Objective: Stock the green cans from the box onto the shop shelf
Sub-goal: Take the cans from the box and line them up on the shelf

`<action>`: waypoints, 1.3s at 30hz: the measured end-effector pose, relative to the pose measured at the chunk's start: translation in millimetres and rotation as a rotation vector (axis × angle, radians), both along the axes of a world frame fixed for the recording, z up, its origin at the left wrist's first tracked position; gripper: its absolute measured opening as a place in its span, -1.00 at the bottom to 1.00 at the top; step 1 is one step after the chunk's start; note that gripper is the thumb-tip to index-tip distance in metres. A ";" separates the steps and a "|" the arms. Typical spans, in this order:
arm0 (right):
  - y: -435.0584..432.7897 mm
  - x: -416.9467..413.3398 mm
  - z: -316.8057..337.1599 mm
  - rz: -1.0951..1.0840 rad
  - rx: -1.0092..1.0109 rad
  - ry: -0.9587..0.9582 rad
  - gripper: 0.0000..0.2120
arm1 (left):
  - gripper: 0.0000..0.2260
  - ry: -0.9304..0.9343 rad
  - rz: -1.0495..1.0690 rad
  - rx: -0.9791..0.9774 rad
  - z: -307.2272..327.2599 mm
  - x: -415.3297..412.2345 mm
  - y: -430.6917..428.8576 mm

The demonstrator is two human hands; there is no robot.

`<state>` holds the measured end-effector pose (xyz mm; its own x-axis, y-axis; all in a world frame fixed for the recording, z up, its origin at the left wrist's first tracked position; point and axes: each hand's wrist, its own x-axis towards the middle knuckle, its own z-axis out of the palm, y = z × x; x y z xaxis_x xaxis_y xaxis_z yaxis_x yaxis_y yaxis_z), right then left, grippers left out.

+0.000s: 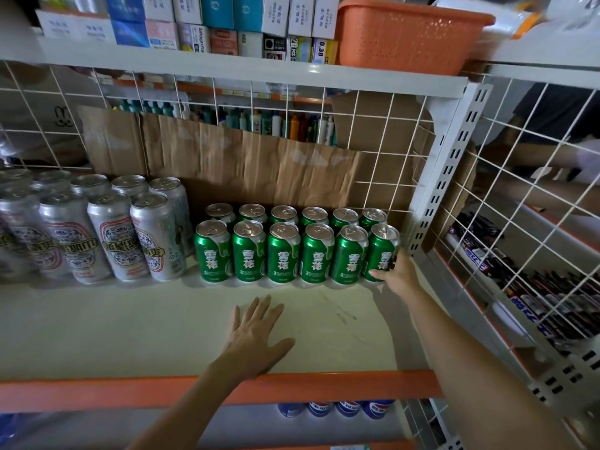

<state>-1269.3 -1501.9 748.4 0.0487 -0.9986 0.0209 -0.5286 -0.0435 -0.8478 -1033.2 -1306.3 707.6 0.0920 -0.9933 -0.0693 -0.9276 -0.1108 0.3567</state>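
Two rows of green cans (282, 251) stand upright at the back right of the pale shop shelf (130, 323). My right hand (397, 274) grips the rightmost front green can (383, 248), with the thumb under its lower front and the fingers round its right side. My left hand (255, 332) rests flat on the shelf in front of the cans, fingers straight and spread, holding nothing. The box is not in view.
Tall silver cans (107, 235) fill the shelf's left side. Cardboard (253, 164) lines the wire back. A white upright post (438, 177) and wire mesh close the right side. An orange basket (406, 30) and small boxes sit on the shelf above. Blue cans (337, 409) stand below.
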 end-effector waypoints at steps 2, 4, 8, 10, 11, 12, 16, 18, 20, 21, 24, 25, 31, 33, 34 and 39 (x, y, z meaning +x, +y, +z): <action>0.1 -0.1 0.3 0.011 -0.004 0.021 -0.34 | -0.06 0.000 -0.002 0.001 -0.7 0.3 -0.2; 1.6 -0.5 1.1 0.025 -0.014 0.040 -0.35 | -0.07 0.000 -0.004 -0.004 -2.0 0.4 -0.3; 6.7 0.0 3.3 0.026 -0.001 0.060 -0.38 | -0.07 0.003 -0.002 -0.015 -4.3 1.3 -1.0; 8.2 0.8 3.8 0.035 -0.003 0.099 -0.37 | -0.07 -0.005 -0.002 -0.013 -4.8 1.5 -0.9; 8.5 1.0 2.7 0.044 -0.007 0.122 -0.36 | -0.07 -0.006 -0.003 -0.011 -5.2 1.5 -1.0; 11.0 1.9 2.9 0.053 0.000 0.146 -0.35 | -0.07 -0.005 -0.003 -0.008 -5.6 1.5 -1.1; 20.6 4.9 -2.2 0.041 -0.003 0.190 -0.27 | -0.06 -0.003 -0.010 -0.009 -4.8 2.0 -0.7; 22.0 3.5 -7.7 0.008 -0.032 0.237 -0.29 | -0.05 -0.007 -0.012 -0.009 -3.5 2.1 -0.7; 23.4 -0.3 -14.6 0.002 -0.043 0.284 -0.29 | -0.04 -0.007 -0.016 -0.002 -1.8 1.4 -0.5; 33.1 0.7 -10.6 -0.001 -0.040 0.318 -0.30 | -0.04 -0.001 -0.016 0.000 -1.2 1.0 -0.9; 55.3 0.9 -6.8 0.000 -0.032 0.437 -0.39 | -0.13 0.032 -0.004 -0.006 2.3 1.1 -0.7; 58.9 -0.2 -8.2 0.008 -0.031 0.468 -0.42 | -0.22 0.032 0.007 -0.011 3.0 1.5 -0.8; 88.8 2.8 -15.0 0.041 -0.073 0.601 -0.46 | -0.39 0.010 -0.001 -0.051 10.0 6.9 8.7; 102.9 8.0 -13.4 0.050 -0.107 0.641 -0.48 | -0.39 0.015 -0.002 -0.074 12.0 12.1 14.3; 110.5 11.1 -11.9 0.059 -0.119 0.664 -0.46 | -0.39 0.018 -0.003 -0.081 13.1 14.9 17.5; 141.0 24.6 -13.5 0.123 -0.178 0.703 -0.40 | -0.38 -0.018 0.015 -0.052 17.1 27.6 34.9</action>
